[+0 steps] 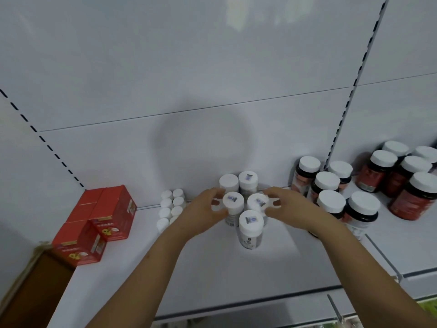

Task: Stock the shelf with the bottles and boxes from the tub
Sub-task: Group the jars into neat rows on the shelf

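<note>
Several white bottles with white caps stand in a cluster on the white shelf (212, 268). My left hand (203, 213) is curled around the left middle bottle (233, 201). My right hand (287, 207) grips the right middle bottle (257, 202). Two more bottles (238, 182) stand behind them against the back panel. One bottle (251, 227) stands alone in front, untouched. The tub is out of view.
Red boxes (104, 216) are stacked at the shelf's left end. Small white-capped bottles (170, 204) stand in two rows left of my hands. Dark bottles with red labels (331, 192) fill the right side. A brown cardboard box (30, 287) is at lower left.
</note>
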Available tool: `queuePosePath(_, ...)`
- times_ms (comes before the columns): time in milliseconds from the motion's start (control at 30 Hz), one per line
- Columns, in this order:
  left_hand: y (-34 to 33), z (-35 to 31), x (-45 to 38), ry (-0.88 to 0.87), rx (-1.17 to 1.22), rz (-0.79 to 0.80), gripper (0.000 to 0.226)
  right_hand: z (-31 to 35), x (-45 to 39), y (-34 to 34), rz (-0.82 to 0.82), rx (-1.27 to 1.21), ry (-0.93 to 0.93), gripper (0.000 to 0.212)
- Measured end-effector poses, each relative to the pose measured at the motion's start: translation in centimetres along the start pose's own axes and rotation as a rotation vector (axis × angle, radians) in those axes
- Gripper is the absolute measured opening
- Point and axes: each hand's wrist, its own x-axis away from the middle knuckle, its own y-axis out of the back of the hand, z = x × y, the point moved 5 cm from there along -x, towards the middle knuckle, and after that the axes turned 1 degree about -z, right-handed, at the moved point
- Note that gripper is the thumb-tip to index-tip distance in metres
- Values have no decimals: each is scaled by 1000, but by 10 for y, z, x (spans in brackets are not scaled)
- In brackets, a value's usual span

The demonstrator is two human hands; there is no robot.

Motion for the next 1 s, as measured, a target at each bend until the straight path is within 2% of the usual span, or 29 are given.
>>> queuePosePath(67, -5, -3, 0, -31, -12, 40, 45, -2, 2, -9, 62, -101, 23, 56)
queuePosePath(133, -10, -8, 1, -53, -3, 39, 48, -2, 1, -13, 47, -164, 46, 58)
queuePosePath(333, -12, -9, 2, -47, 23, -46, 43, -3, -9, -15, -60, -188, 73, 47)
queuePosePath(467, -7, -7, -5, -30, 92, -161, 44, 3, -19, -4, -219, -187, 70, 39)
queuePosePath(533, -8, -7, -8, -24, 75, -189, 45, 6, -20, -8, -205, -173, 65, 36)
queuePosePath(667, -16, -6, -5, -23, 61, -211, 40, 2, -20, -26, -182, -177, 54, 47)
queuePosePath(800, -19, -3, -1, -43, 106, -204, 47, -1, -19, -27, -182, -196, 52, 55)
queuePosePath(900, -20, 5, 7, -57, 91, -209, 56, -7, -9, -22, -284, -105, 20, 53)
queuePosePath(1000, -21, 20, 29, -52, -2, -280, 55, -14, 15, -15, -430, -178, 49, 36)
